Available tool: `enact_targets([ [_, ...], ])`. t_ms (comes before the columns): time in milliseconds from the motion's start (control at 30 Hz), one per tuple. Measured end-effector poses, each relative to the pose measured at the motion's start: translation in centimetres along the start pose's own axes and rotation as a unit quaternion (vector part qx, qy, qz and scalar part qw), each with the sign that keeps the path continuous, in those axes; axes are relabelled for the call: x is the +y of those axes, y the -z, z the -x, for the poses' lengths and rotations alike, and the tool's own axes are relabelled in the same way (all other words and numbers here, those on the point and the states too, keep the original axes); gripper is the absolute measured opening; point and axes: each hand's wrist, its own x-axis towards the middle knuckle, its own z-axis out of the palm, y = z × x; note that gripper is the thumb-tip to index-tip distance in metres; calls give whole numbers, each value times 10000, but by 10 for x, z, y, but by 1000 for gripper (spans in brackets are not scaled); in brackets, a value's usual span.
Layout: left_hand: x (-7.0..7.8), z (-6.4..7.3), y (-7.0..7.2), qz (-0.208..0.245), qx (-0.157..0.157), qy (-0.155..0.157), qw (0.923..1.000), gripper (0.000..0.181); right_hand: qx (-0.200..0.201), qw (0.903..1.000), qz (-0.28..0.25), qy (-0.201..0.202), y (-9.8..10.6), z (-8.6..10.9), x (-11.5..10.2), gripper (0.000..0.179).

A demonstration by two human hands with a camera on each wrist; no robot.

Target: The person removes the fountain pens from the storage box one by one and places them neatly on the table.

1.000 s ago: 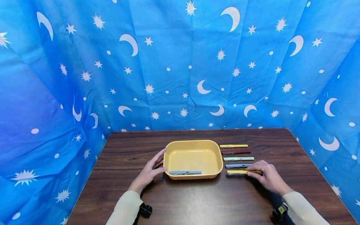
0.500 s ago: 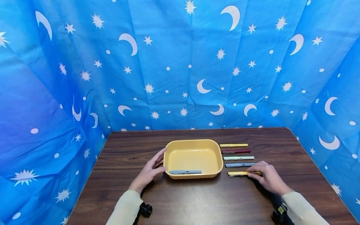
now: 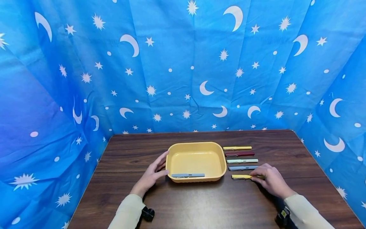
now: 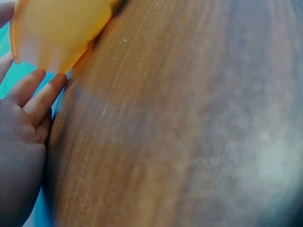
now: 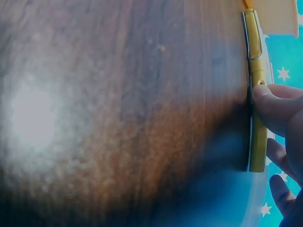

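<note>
Right hand (image 3: 271,180) pinches near yellow pen (image 3: 241,176), left hand (image 3: 149,179), fingers spread, touches tray (image 3: 197,163) at left; likely positioning pen, next needs steady pinch.

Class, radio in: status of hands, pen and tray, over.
Left hand touches tray, left side. Right hand pinches nearest yellow pen, outside tray. Between pen and tray's inside: right rim.

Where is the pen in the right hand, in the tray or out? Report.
Out: the right hand pinches the yellow pen beside the tray, outside its rim.
</note>
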Motion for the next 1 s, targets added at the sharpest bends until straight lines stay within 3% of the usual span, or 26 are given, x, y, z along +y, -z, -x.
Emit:
enact_targets([
  [400,2,0,0,-30,-10,27,10000,76,-164,9997,37,-181,1,-3,-2,24],
  [1000,1,1,-1,-31,4,15,10000,76,-98,9998,61,-144,0,-4,-3,25],
])
